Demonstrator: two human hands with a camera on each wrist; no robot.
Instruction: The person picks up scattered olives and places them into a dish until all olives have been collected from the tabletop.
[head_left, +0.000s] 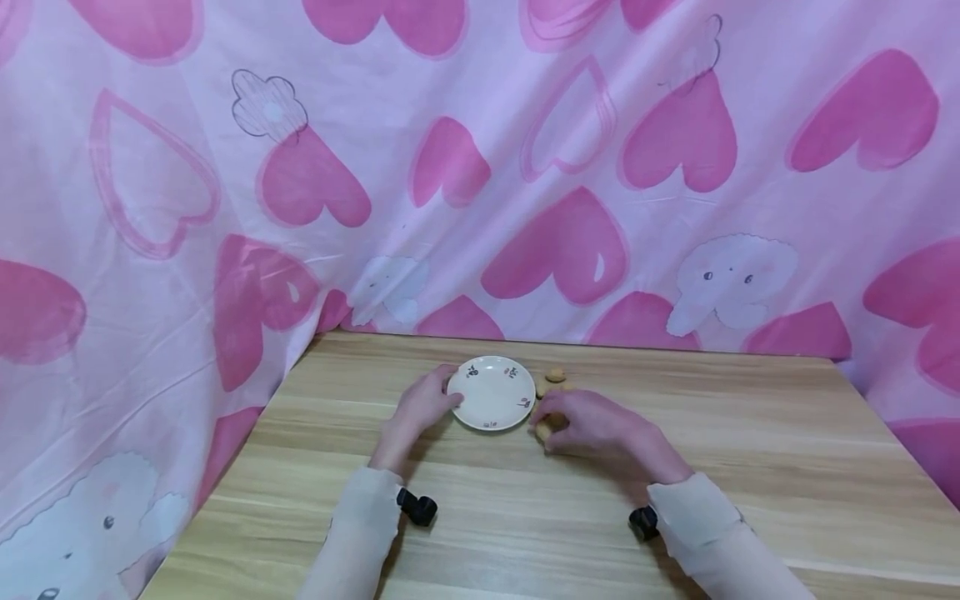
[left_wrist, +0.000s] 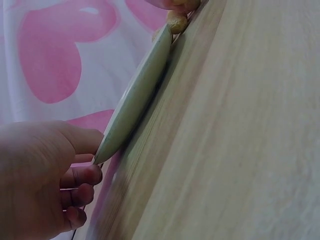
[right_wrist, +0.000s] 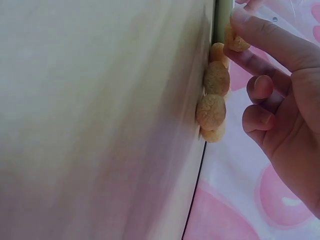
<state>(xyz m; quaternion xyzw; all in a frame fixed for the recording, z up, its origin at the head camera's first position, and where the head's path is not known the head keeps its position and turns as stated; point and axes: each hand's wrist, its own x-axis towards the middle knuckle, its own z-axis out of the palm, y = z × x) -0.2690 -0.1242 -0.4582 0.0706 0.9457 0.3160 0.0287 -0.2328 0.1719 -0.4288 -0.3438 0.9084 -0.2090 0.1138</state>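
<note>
A round white plate [head_left: 491, 394] with small printed flowers near its rim sits on the wooden table. My left hand [head_left: 425, 404] grips its left edge, thumb over the rim and other fingers at the outer side. Right of the plate, my right hand [head_left: 588, 419] pinches a small wrinkled tan walnut [right_wrist: 236, 39] between thumb and forefinger, close to the plate's edge. Its remaining fingers are bent and hold nothing. Several more walnuts [right_wrist: 211, 111] lie clustered on the table beside that hand, partly hidden by it in the head view.
The wooden table [head_left: 480, 517] runs back to a pink heart-patterned cloth [head_left: 555, 242] hanging behind and at both sides. One walnut [head_left: 556, 375] lies at the back of the cluster. Black wrist cameras [head_left: 417, 507] are strapped at both cuffs.
</note>
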